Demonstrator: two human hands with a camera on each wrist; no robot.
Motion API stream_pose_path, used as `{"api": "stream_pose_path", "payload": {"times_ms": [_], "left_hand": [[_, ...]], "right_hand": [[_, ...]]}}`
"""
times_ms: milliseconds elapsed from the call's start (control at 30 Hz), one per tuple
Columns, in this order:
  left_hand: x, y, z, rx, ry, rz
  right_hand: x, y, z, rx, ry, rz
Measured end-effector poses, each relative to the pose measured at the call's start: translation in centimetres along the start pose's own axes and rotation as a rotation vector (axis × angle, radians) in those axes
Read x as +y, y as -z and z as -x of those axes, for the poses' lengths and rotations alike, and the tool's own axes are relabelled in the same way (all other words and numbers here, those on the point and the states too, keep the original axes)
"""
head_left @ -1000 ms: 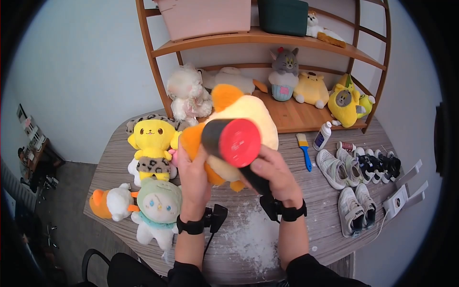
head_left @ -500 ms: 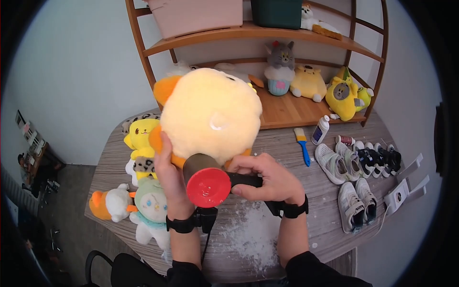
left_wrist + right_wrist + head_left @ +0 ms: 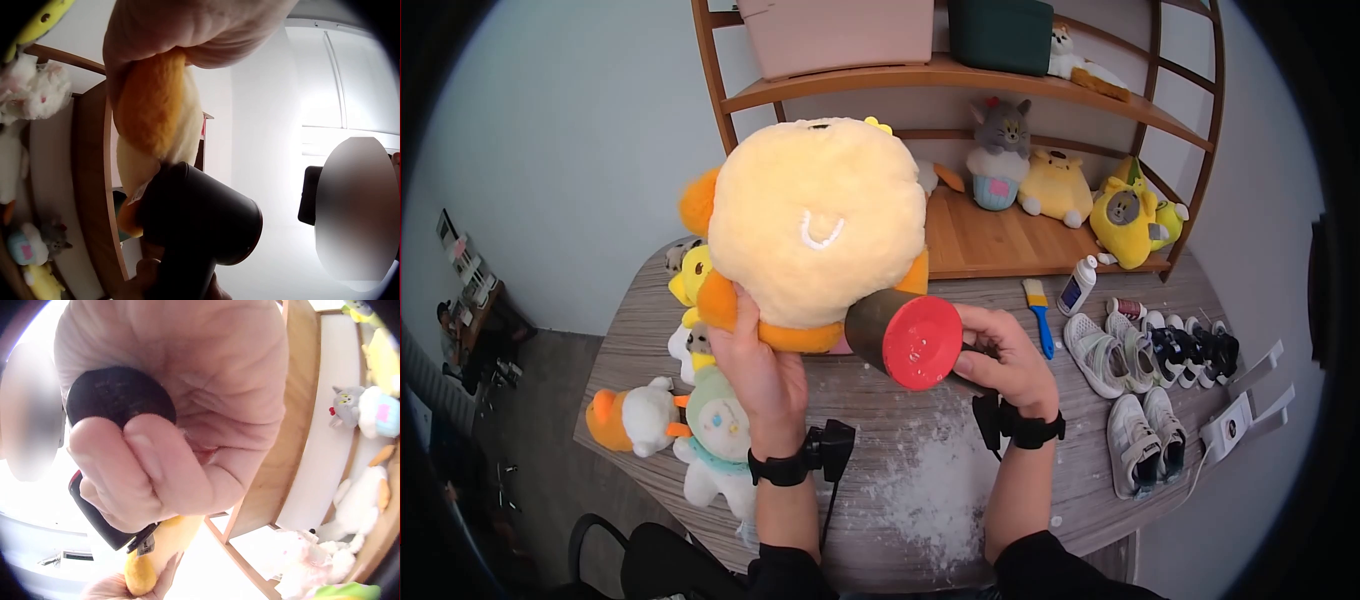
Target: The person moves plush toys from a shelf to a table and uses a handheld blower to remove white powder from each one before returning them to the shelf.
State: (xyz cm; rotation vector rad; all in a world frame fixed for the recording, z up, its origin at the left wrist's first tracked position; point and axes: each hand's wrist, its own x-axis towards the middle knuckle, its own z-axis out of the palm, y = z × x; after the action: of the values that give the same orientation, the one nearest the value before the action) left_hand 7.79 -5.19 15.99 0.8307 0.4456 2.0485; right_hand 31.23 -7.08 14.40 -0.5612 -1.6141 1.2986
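Plush toy (image 3: 820,220), one: cream body with orange parts, a white curved line on the side facing you; held up above the table (image 3: 1080,450), in front of the shelf unit (image 3: 970,245), in your left hand.

Left hand (image 3: 764,376): grips the plush toy by an orange part at its lower left, thumb laid along that part; the other fingers are mostly hidden, and whether they are spread or together you cannot tell.

Hair dryer (image 3: 870,325), one: black barrel, round red end turned toward you; the barrel overlaps the plush toy's lower right edge, and whether the two touch you cannot tell.

Right hand (image 3: 1012,365): fingers curled round the hair dryer's handle, two of them showing side by side in the right wrist view.

White flakes (image 3: 930,500): scattered over the table between your forearms.

On your left: orange-and-white plush (image 3: 635,415), lying; mint-hooded plush (image 3: 720,425); yellow plush (image 3: 690,277), partly hidden behind the plush toy.

On your right: paintbrush (image 3: 1041,325), blue handle; white bottle (image 3: 1076,287), standing; small reddish bottle (image 3: 1124,308), on its side; several shoes (image 3: 1150,440), in two rows; white device (image 3: 1230,425) with raised flat arms.

On the shelf unit: grey cat plush (image 3: 1003,130) atop a cupcake; pale yellow plush (image 3: 1055,190) beside it; higher up, pink bin (image 3: 835,40) and dark green bin (image 3: 1000,38)
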Motion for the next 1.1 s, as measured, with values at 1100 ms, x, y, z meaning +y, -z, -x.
{"api": "stream_pose_path", "payload": {"times_ms": [1100], "left_hand": [[-0.2,-0.1,0.2,0.113,-0.298,-0.299]], "right_hand": [[0.8,-1.0,-0.6,0.141,0.067,-0.167]]}}
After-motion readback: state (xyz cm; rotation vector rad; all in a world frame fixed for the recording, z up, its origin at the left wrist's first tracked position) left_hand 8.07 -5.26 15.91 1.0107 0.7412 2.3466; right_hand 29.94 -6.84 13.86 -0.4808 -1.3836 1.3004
